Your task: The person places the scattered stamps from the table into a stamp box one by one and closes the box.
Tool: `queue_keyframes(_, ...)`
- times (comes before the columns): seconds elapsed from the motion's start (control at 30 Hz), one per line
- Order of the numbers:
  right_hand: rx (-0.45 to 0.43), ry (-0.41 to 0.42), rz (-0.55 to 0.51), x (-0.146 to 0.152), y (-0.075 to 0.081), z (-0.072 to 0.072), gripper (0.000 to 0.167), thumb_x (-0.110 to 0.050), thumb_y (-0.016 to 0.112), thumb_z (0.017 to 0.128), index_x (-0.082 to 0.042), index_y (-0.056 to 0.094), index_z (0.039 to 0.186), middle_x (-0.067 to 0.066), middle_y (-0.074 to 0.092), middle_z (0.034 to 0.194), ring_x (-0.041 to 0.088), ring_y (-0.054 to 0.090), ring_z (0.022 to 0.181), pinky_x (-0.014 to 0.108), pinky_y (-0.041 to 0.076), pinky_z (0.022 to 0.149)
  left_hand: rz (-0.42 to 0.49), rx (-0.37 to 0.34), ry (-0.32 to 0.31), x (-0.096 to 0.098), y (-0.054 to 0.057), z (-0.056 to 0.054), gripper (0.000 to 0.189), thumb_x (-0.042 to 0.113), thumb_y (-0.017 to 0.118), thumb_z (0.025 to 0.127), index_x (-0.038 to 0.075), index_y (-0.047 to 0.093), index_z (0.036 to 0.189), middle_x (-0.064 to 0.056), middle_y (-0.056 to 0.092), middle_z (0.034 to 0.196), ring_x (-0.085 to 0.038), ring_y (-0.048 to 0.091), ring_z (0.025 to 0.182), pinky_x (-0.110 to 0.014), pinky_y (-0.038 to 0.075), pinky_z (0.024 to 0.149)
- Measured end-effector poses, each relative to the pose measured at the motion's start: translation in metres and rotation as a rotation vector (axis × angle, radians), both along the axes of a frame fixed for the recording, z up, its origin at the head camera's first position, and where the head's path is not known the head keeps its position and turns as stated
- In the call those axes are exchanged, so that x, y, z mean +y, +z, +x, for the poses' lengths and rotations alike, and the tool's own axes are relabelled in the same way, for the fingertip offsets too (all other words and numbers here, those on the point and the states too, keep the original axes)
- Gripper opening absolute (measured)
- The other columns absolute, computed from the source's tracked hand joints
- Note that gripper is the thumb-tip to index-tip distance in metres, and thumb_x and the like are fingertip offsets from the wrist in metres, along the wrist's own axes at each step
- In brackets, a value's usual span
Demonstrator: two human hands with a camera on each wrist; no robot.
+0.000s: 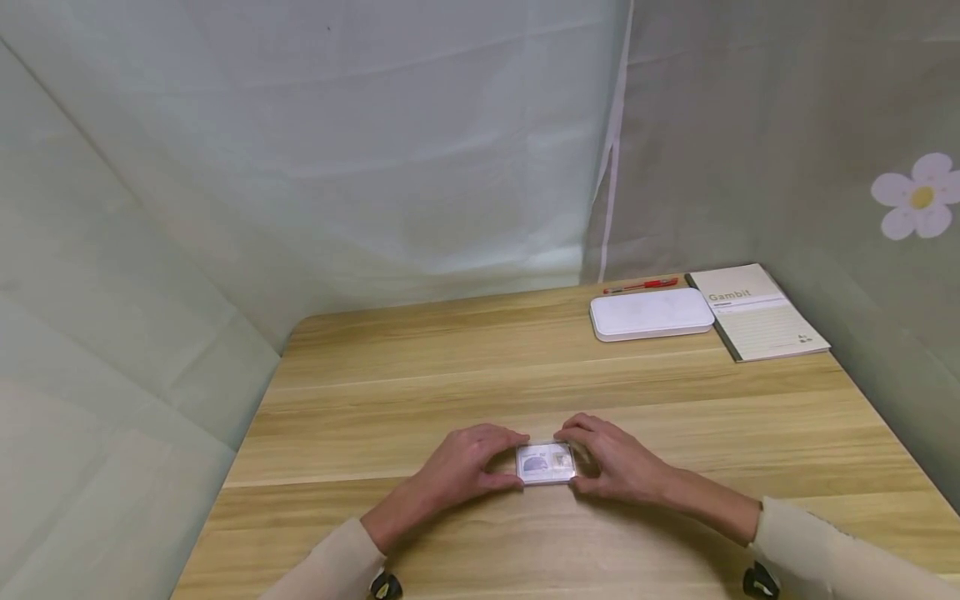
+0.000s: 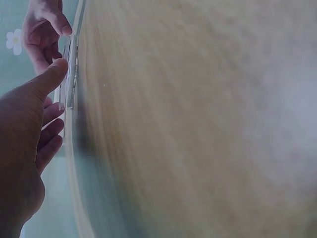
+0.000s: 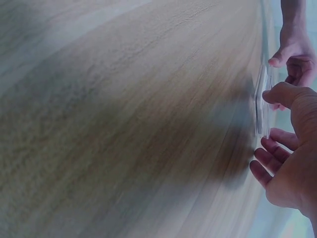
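Observation:
A small flat clear case [image 1: 545, 463] with a printed card inside lies in front of me, near the middle of the table's front half. My left hand [image 1: 474, 465] holds its left end, index finger at the far corner and thumb at the near one. At the opposite end, my right hand [image 1: 617, 460] grips the far and near corners in the same way. Seen edge-on in the left wrist view, the case [image 2: 73, 74] shows as thin transparent layers close over the wood. The right wrist view shows the case [image 3: 259, 106] with the thumb on its near edge.
Toward the back right of the wooden table [image 1: 420, 358] sits a white flat box [image 1: 652, 313]. Behind it lies a red pen [image 1: 642, 286], and a notebook [image 1: 759, 312] is beside it on the right. Pale fabric [image 1: 405, 150] hangs around the table.

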State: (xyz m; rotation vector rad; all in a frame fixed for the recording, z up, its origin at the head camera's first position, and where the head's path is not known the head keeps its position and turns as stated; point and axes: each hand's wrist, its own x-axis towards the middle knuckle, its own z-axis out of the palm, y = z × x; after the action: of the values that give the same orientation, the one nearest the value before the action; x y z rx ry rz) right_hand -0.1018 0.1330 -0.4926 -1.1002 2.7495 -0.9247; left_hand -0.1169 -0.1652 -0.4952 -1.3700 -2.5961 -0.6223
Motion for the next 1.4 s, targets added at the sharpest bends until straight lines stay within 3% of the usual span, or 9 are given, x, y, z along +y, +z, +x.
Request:
queue_keyframes(0.33,0.023,0.003,0.007,-0.0003,-0.0025,0.0005,0.059,-0.017,0.091,0.078,-0.002,0.069,0.131,0.005,0.063,0.127,0.021,0.062,0.116,0.047,0.056,0.101,-0.011,0.037,-0.002,0.0013,-0.0021,0.0007,0.060,0.047,0.087,0.087,0.012,0.072,0.134,0.000,0.075,0.128,-0.014,0.070,0.118,-0.032,0.057,0.102)
queue_keyframes(0.57,0.029,-0.003,0.011,-0.0010,-0.0025,0.0014,0.059,-0.018,0.092,0.078,-0.002,0.069,0.130,0.005,0.063,0.126,0.020,0.061,0.116,0.047,0.055,0.102,-0.032,0.014,0.014,0.0014,-0.0010,0.0015,0.061,0.048,0.086,0.088,0.013,0.072,0.136,0.000,0.075,0.130,-0.014,0.069,0.119,-0.032,0.056,0.104)
queue_keyframes(1.4,0.033,-0.004,0.015,-0.0017,-0.0026,0.0010,0.059,-0.018,0.091,0.077,-0.003,0.069,0.130,0.005,0.064,0.126,0.021,0.061,0.115,0.048,0.055,0.100,-0.038,0.033,0.015,0.0011,-0.0021,0.0013,0.061,0.048,0.086,0.088,0.014,0.072,0.136,0.000,0.075,0.129,-0.015,0.070,0.119,-0.033,0.057,0.102)
